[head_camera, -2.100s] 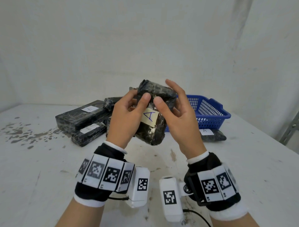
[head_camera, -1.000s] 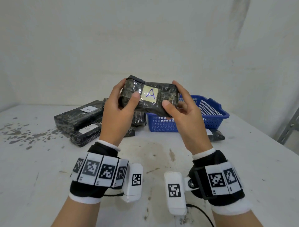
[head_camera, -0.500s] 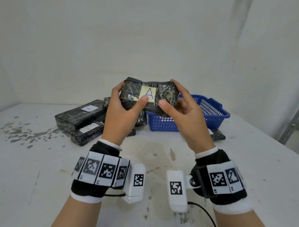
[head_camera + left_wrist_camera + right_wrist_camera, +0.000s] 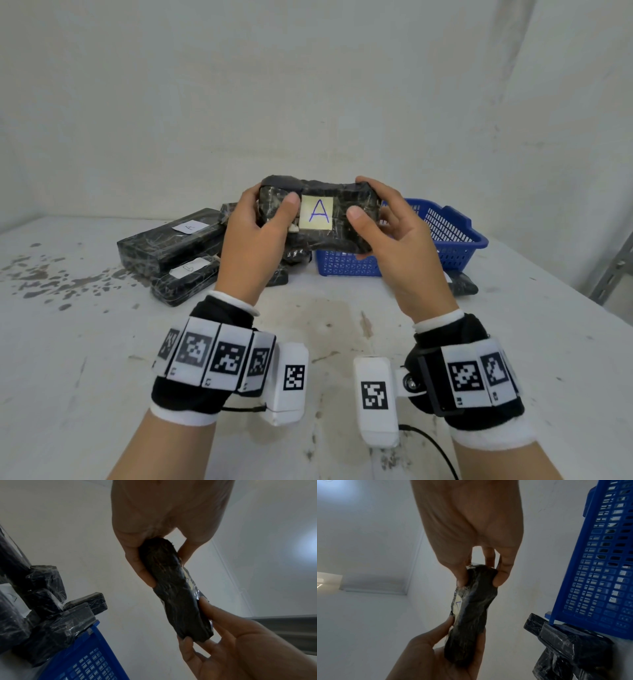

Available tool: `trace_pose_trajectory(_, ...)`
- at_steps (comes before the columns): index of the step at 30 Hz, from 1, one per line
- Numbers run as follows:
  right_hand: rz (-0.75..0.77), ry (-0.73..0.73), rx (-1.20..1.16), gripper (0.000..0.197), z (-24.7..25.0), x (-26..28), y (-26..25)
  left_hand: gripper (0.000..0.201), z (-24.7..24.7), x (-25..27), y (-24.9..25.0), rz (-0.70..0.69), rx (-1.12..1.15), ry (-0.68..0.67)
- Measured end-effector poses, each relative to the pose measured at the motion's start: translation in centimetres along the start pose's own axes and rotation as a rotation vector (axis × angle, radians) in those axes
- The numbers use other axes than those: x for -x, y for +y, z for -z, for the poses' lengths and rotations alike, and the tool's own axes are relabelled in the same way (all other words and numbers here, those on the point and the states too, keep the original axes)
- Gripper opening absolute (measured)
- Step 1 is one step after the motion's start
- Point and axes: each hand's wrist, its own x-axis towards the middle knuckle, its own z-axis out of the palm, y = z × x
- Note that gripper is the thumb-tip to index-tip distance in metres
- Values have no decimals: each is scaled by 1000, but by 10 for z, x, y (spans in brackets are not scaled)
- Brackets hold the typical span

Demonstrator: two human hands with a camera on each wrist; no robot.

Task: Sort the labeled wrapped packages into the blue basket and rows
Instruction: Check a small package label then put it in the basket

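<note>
We hold one black wrapped package in the air between both hands: our left hand pinches its left end, thumb on the front and fingers behind, and our right hand grips the right end the same way. Its yellow label, marked A, faces us. Behind it on the white surface stands the blue basket. To the left lies a pile of other wrapped packages, and one more package sits just beside the basket's right corner.
</note>
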Motion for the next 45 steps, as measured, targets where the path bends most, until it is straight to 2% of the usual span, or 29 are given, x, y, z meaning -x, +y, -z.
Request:
trace_pose_trajectory(3, -5, 12, -44, 27, 3, -1, 1, 40, 1, 0, -1, 11, -4, -9)
trace_pose_trajectory(8, 8, 0, -29, 26, 5, 0, 0, 39, 1, 0, 1, 2, 26, -12)
trace_pose_trajectory(13, -60, -29, -72, 26, 4, 2, -6, 36, 3, -1, 1, 34, 152, -58)
trace_pose_trajectory(18, -56, 11, -126, 20, -2, 2, -4, 29, -1, 0, 3, 54, 178, -40)
trace_pose_trajectory(22, -18, 4, -90, 17, -4, 2, -2, 25, -1, 0, 2, 16, 163, -10)
trace_pose_trajectory(24, -9, -19, -71, 21, -3, 2, -3, 28, -1, -1, 1, -6, 138, 4)
trace_pose_trajectory(29, 16, -118, -10, 61, -1, 4, -4, 35, 2, -5, -5, -40, 81, 90)
trace_pose_trajectory(32, 19, -120, 50, 65, 0, 4, -4, 45, 3, -8, -8, -11, 75, 111)
trace_pose_trajectory(36, -34, -49, 39, 55, 6, -3, 2, 56, 1, -8, -10, 52, 62, 50)
trace_pose_trajectory(40, -168, 129, -81, 49, 22, -25, 9, 51, -2, -9, -14, 103, -6, 2)
trace_pose_trajectory(45, -254, 301, 83, 48, 64, -64, 23, 44, -5, -20, -27, 183, -173, -33)
